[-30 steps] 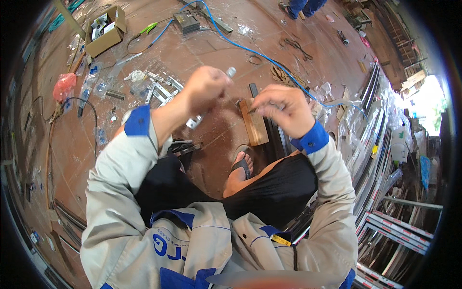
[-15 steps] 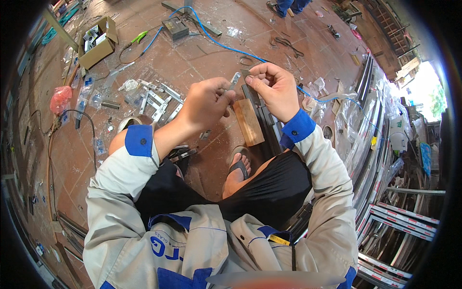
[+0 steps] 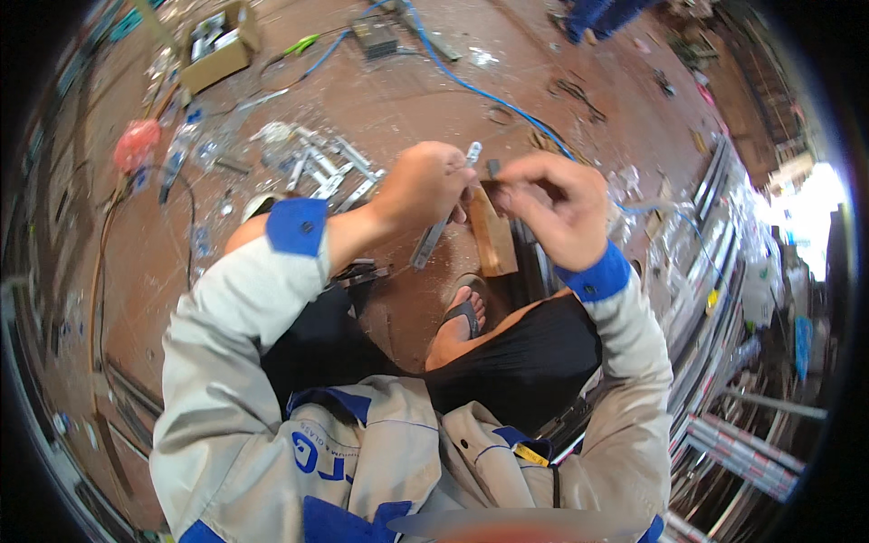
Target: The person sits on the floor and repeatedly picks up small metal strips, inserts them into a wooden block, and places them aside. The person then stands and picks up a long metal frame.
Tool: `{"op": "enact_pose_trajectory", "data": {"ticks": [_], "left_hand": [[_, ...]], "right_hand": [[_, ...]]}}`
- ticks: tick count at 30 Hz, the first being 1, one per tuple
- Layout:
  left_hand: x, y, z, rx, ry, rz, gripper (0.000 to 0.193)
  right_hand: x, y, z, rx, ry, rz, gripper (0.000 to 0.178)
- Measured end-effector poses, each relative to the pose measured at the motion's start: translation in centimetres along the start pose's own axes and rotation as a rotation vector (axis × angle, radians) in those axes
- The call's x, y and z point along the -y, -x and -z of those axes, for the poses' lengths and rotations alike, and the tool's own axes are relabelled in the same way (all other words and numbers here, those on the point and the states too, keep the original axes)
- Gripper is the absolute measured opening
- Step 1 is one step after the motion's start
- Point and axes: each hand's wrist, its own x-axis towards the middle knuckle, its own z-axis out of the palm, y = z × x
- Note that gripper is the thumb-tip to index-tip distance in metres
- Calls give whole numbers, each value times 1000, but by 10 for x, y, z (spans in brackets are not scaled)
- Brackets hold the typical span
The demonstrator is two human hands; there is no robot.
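My left hand (image 3: 424, 185) is closed round a slim silver metal strip (image 3: 427, 246), whose rounded upper end pokes out above the fingers and whose lower part slants below them. Just to its right, my right hand (image 3: 568, 206) has thumb and fingers brought together in a pinch; blur hides what is between them. Below and between the hands stands a wooden block (image 3: 494, 242), its top close to my right fingertips. Dark metal bars (image 3: 530, 262) lie beside the block, partly covered by my right hand.
Several silver metal strips (image 3: 319, 172) are piled on the tiled floor to the left. Farther off are a cardboard box (image 3: 220, 65), a grey metal block (image 3: 375, 40) and a blue hose (image 3: 471, 88). Long wrapped profiles (image 3: 701, 299) lie at the right. Someone's blue-clad legs (image 3: 608, 16) show at the top.
The view has shifted, and most things sit farther right in it. The silver strip now shows a long lower part beneath my left hand. My right hand has come lower, toward the block's top.
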Motion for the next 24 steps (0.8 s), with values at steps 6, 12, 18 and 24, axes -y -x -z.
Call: {"op": "enact_pose_trajectory", "data": {"ticks": [6,12,18,24], "left_hand": [[62,-54,62,-45,155,364,22],[185,-81,152,6,-751,416,27],[273,-84,146,239,-923,294,29],[262,-94,154,555,-1059,320,45]], "right_hand": [[-15,-6,18,-202,-40,-114,14],[-15,2,25,74,205,-92,17],[-55,8,15,604,373,-184,14],[-90,-3,13,616,339,-260,14]]}}
